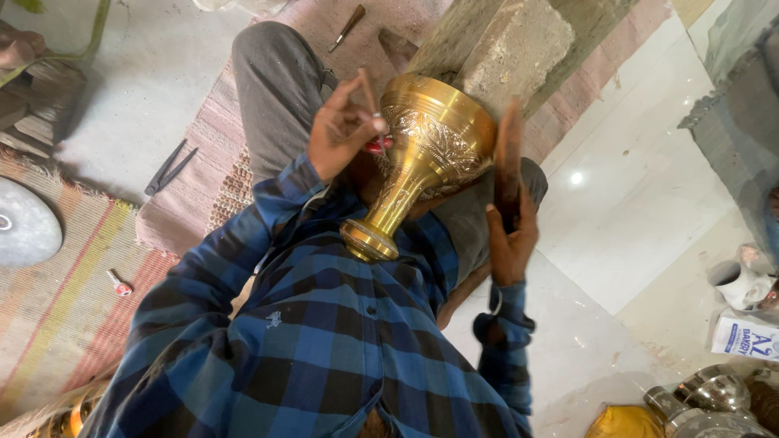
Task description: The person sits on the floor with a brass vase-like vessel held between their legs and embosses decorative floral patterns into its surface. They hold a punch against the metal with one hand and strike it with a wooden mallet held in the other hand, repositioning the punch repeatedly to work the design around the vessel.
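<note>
Brass, engraved and likely heavy and slick, the goblet-shaped vessel (430, 154) lay in the person's lap. The left hand (345, 126) pinched a thin punch (367, 91) against its bowl; the right hand (511, 235) gripped a wooden mallet (508, 158) beside it. The narrow stem looked the surest hold.

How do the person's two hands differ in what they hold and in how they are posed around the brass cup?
The left hand pinches a thin chisel between its fingertips, its tip against the carved bowl of the brass cup. The right hand grips a flat, dark wooden mallet, held upright beside the cup. The left hand touches the cup's left side; the right stays apart from it. Both wear blue checked sleeves.
</note>
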